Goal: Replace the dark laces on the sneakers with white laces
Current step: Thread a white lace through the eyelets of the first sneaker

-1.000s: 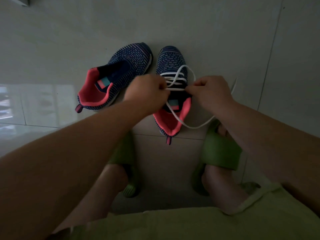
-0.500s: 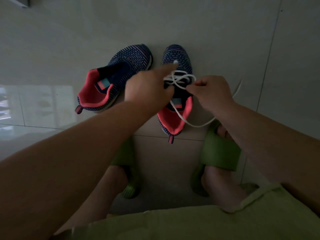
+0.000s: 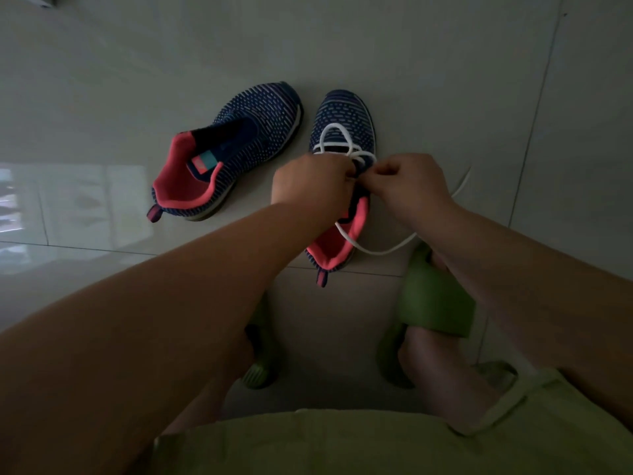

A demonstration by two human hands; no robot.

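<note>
Head view. Two navy knit sneakers with coral-pink linings stand on a pale tiled floor [image 3: 445,63], toes toward the top of the frame. The left sneaker [image 3: 236,145], at centre left, is angled with its toe toward the upper right; no lace shows on it. The right sneaker [image 3: 342,114], just right of centre, points nearly straight up the frame, and its toe lies just beside the toe of the left one.

A white lace [image 3: 334,130] is threaded through the right sneaker: one loop arches over the forefoot, with crossing strands just below it. A free length of the lace runs out from under the hands, crosses the pink heel lining, curves along the floor toward the lower right and reappears at the right edge of the right hand.

The left hand [image 3: 311,181] and the right hand [image 3: 409,186] meet over the sneaker's midfoot, fingertips nearly touching. Both grips are closed, fingers curled and pinching at the lace; the exact strand each one holds is hidden by the fingers.

Both forearms enter from the lower corners. Below the hands appear two feet in green slide sandals [image 3: 435,303] and, along the bottom edge, pale green shorts [image 3: 342,443].
</note>
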